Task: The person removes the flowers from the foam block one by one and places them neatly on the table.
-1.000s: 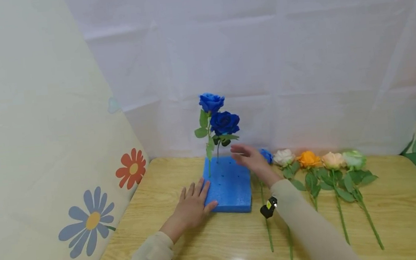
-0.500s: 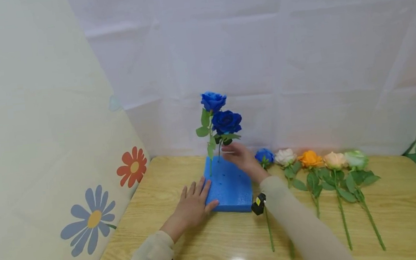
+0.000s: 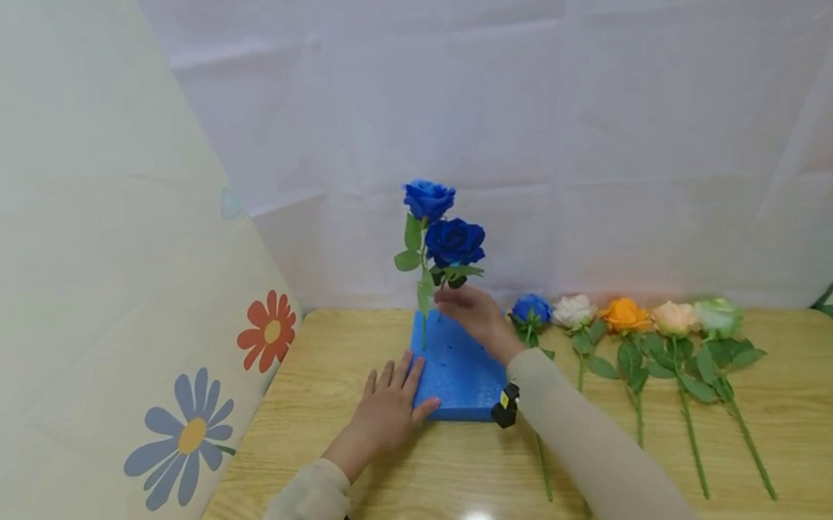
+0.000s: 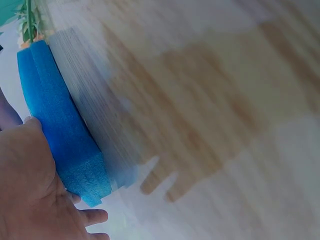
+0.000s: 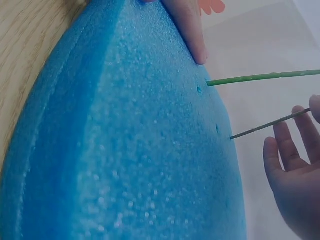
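Note:
A blue foam block (image 3: 466,381) with small holes lies on the table. Two blue roses stand in its far part: a taller rose (image 3: 429,199) on a green stem, and a darker rose (image 3: 455,242) on a thin dark stem. My right hand (image 3: 478,317) pinches that dark stem just below the leaves; in the right wrist view the thumb and a fingertip meet on the stem (image 5: 270,124), whose foot sits in the foam. Fingers spread, my left hand (image 3: 386,409) rests against the block's left side, palm by its edge in the left wrist view.
To the right lie several loose roses in a row: a blue rose (image 3: 530,310), a white rose (image 3: 575,312), an orange rose (image 3: 625,316), a peach rose (image 3: 674,318) and a green-white rose (image 3: 718,317). A white cloth (image 3: 493,119) hangs behind the wooden table (image 3: 438,484).
My right hand has moved left from beside the block to the darker rose's stem and taken hold of it. The left hand has stayed put.

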